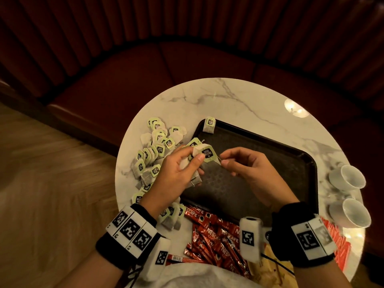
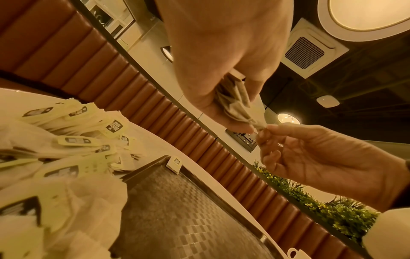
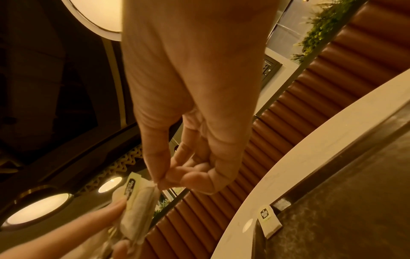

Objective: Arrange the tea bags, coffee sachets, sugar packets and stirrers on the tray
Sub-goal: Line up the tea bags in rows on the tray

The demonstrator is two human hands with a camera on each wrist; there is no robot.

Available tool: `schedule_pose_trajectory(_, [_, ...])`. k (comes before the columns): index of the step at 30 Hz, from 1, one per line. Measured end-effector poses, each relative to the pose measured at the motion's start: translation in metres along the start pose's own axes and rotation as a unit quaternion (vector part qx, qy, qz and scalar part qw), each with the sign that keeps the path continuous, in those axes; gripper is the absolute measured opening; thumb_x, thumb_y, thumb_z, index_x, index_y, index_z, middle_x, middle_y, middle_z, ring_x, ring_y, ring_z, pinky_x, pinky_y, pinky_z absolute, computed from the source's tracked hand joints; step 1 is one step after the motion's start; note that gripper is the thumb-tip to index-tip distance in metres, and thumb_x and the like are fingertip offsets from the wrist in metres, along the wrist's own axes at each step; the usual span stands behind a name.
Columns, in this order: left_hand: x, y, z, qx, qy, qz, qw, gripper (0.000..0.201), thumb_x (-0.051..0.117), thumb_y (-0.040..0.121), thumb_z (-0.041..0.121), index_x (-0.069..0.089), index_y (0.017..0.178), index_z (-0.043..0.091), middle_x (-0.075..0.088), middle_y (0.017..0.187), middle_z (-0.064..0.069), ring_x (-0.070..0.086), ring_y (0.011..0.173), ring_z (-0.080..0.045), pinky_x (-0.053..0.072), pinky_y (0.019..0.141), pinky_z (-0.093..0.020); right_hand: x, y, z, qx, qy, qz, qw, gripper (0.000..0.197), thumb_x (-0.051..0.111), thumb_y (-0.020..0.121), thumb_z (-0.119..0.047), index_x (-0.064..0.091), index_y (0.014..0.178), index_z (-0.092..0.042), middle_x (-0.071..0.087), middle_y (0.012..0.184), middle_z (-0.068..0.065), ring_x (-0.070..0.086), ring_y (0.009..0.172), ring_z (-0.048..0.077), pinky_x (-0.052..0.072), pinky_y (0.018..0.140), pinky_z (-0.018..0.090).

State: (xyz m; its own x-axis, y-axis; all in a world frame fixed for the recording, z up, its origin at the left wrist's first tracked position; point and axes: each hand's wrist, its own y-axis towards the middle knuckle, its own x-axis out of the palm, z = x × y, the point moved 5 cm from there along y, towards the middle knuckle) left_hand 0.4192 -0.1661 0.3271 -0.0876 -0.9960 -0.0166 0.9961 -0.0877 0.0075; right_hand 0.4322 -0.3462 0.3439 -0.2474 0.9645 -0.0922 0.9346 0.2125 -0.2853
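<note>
Above the near-left part of the dark brown textured plastic tray (image 1: pixel 301 163), the left hand (image 1: pixel 176 175) clutches a small bunch of white paper tea bags with pale green square tags (image 1: pixel 204 153), thumb pressed over the top tag and fingers curled beneath the pouches. The right hand (image 1: pixel 249 169) faces it palm-in, its thumb and forefinger pinching a corner or string of the front bag, the other fingers loosely curled; the wrist views confirm that pinch at the bag's edge. These bags look nearly weightless, soft and easily crushed, with thin strings likely to tangle, so the stiffer card tag or the pouch's top seam seems the best place to grip, lightly. One single tea bag (image 1: pixel 209 124) already leans on the tray's far-left rim. A loose heap of matching tea bags (image 1: pixel 152 150) lies on the round white marble table (image 1: pixel 228 96) left of the tray, and red stick coffee sachets (image 1: pixel 216 235) are piled near the person.
</note>
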Motion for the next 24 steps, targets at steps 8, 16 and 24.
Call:
schedule_pose_trajectory(8, [0.001, -0.003, 0.002, -0.024, -0.084, 0.013, 0.996, 0.014, 0.055, 0.094, 0.02, 0.067, 0.096, 0.014, 0.069, 0.086, -0.014, 0.069, 0.074, -0.017, 0.061, 0.062, -0.035, 0.01, 0.002, 0.009, 0.04, 0.125, 0.001, 0.991, 0.016, 0.069, 0.081, -0.006, 0.068, 0.096, -0.012, 0.068, 0.08, -0.001, 0.058, 0.067, 0.006, 0.047, 0.063, 0.019])
schedule_pose_trajectory(16, [0.008, -0.007, 0.007, -0.036, -0.12, -0.048, 0.991, 0.025, 0.055, 0.089, 0.022, 0.067, 0.107, 0.01, 0.072, 0.099, -0.006, 0.068, 0.08, -0.02, 0.061, 0.07, -0.038, 0.013, 0.002, 0.01, 0.055, 0.172, -0.009, 0.983, 0.018, 0.058, 0.088, 0.005, 0.064, 0.098, -0.009, 0.07, 0.082, 0.002, 0.06, 0.069, 0.007, 0.05, 0.062, 0.019])
schedule_pose_trajectory(24, [0.012, -0.009, 0.009, -0.051, -0.093, -0.115, 0.988, 0.025, 0.054, 0.088, 0.024, 0.065, 0.109, 0.015, 0.072, 0.088, 0.006, 0.067, 0.071, -0.015, 0.057, 0.068, -0.031, 0.007, -0.002, 0.001, 0.002, 0.18, -0.008, 0.984, 0.023, 0.067, 0.074, -0.013, 0.065, 0.097, -0.012, 0.071, 0.085, 0.001, 0.065, 0.075, 0.007, 0.052, 0.067, 0.016])
